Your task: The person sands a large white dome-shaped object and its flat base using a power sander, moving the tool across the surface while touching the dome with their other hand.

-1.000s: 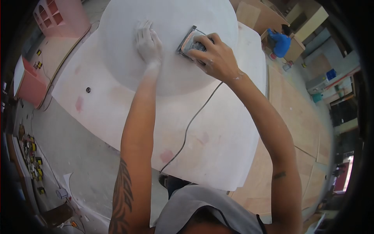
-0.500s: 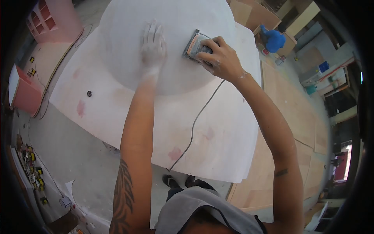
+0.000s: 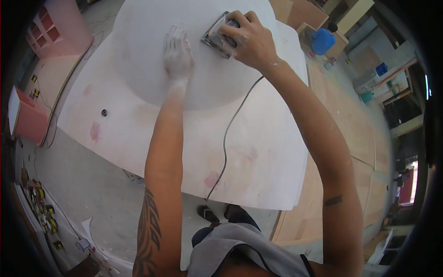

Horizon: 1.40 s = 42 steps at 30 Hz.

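Observation:
A large, pale, rounded piece (image 3: 143, 60) with a smooth dusty surface rests on a white board (image 3: 184, 152). My right hand (image 3: 249, 39) is wrapped round an electric sander (image 3: 218, 38), whose flat pad lies against the rounded surface. From the sander, a grey cord (image 3: 226, 134) runs down across the board and over its near edge. To the left, my left hand (image 3: 178, 54) lies flat on the same piece, coated in white dust, fingers stretched out and holding nothing.
A small dark round object (image 3: 104, 112) lies on the board's left side. Pink furniture pieces (image 3: 32, 115) stand at the left, near several power tools (image 3: 44, 207) on the floor. Plywood sheets (image 3: 341, 120) lie at the right. A person in blue (image 3: 323, 40) crouches at the back right.
My right hand has moved the sander left and slightly up over the rounded surface, and the pad has tilted round. My left hand stays flat, nearly in place. The view has shifted slightly.

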Tool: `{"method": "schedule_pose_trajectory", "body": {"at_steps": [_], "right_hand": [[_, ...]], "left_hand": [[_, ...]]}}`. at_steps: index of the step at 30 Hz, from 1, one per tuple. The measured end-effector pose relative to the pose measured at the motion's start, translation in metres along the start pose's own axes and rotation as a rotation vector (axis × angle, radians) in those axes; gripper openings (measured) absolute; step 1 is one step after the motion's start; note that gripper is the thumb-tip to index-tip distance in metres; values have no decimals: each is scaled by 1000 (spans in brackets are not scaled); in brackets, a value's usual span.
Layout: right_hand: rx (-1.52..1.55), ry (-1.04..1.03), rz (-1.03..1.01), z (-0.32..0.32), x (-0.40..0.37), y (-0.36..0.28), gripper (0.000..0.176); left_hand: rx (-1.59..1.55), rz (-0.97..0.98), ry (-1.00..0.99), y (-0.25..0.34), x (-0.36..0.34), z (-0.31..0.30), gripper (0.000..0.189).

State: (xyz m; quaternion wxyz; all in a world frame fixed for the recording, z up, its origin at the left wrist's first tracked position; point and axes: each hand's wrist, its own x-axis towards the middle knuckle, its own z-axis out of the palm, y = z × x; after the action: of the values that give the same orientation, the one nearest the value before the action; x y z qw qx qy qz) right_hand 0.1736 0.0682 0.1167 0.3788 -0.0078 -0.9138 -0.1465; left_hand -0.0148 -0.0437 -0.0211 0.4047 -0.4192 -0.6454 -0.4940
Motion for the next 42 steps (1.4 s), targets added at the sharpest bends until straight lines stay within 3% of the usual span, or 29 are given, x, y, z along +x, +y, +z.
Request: {"method": "schedule_pose_trajectory", "body": {"at_steps": [7,9,10,13,19,22,26,32,35,38,42], "right_hand": [[-36,64,-2,10,15,21,16],[-44,139,96,9,34,30,16],[-4,47,139,-4,47,31,19],[25,96,291,-5,65,25,17],[-37,129,273,11,29,-13,17],[-4,107,161,10,7,-25,19],[-21,150,158,11,26,-13,20],[34,100,344,-5,57,-9,15],[30,89,305,4,35,-25,16],[-35,140,125,16,8,-33,20],[-44,171,95,14,9,-19,18]], "left_hand": [[5,24,12,-8,0,2,41],[4,30,23,-6,1,5,42],[2,27,8,-5,1,4,43],[-6,11,-8,1,0,1,45],[-20,-3,-19,1,0,-2,46],[-41,-12,-35,3,-3,-7,46],[-35,-3,-18,-3,-2,-5,47],[-75,5,-9,0,0,0,48],[-28,-21,-12,5,-1,-4,52],[-27,-4,-5,3,-2,-5,51],[-32,1,15,0,2,-3,49]]}}
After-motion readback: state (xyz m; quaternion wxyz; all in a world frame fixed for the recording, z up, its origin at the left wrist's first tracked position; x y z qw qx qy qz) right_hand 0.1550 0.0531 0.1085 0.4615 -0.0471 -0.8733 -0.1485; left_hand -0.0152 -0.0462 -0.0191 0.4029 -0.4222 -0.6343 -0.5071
